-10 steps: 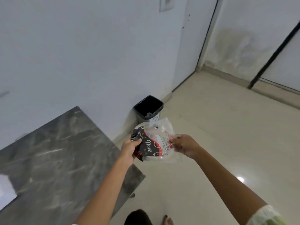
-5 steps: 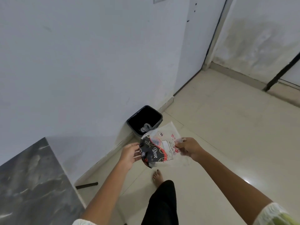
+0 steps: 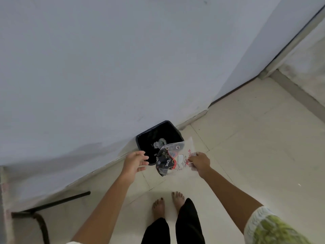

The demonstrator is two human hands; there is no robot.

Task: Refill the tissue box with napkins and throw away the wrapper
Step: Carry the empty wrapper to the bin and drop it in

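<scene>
The empty napkin wrapper, clear plastic with a black and red print, hangs from my right hand, which pinches its right edge. It hovers over the near right corner of a black waste bin that stands on the floor against the wall. Crumpled paper lies inside the bin. My left hand is off the wrapper, fingers spread, just left of it over the bin's near edge. The tissue box is out of view.
A white wall rises right behind the bin. Black metal table legs stand at the lower left. My bare feet are on the beige tiled floor, which extends to the right.
I have walked up to the bin, and the table has left the view. My left hand has let go of the wrapper, which now hangs from my right hand alone.
</scene>
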